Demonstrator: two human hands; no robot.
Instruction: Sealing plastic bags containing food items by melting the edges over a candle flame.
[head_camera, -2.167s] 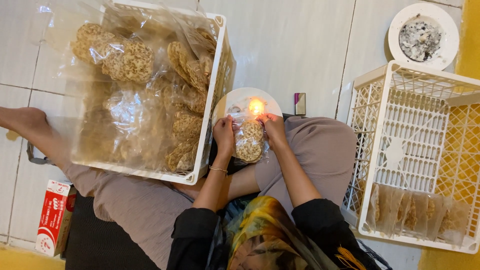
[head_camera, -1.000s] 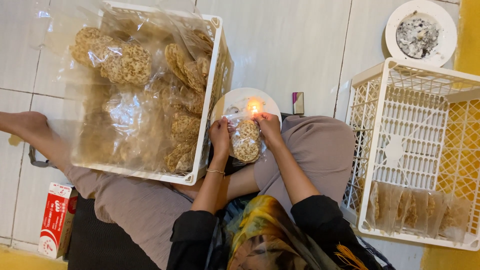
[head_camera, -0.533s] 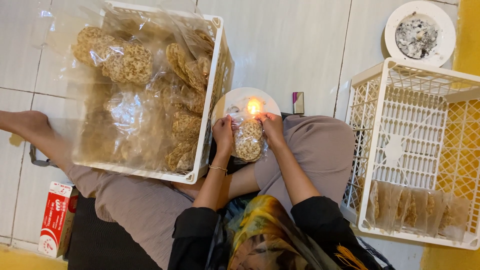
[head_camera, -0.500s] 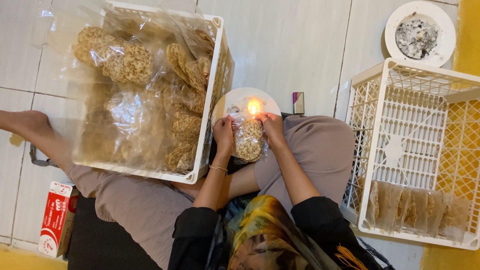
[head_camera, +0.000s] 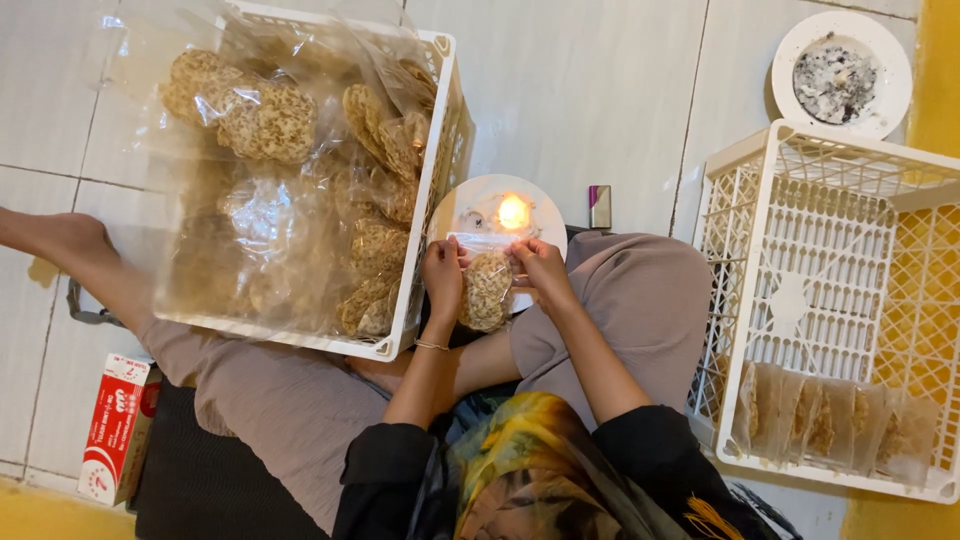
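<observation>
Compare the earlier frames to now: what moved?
Little changed. Left hand and right hand keep holding the small clear bag of round brown crackers, its top edge kept near the candle flame on the white plate. Both white plastic crates stayed put.

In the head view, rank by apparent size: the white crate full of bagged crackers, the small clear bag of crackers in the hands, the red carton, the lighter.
1. White crate full of bagged crackers
2. Red carton
3. Small clear bag of crackers, roughly alike
4. Lighter

white tiled floor (head_camera: 600, 90), two crates (head_camera: 430, 200) (head_camera: 830, 300), candle plate (head_camera: 470, 205), ash dish (head_camera: 885, 60), red box (head_camera: 115, 430)
</observation>
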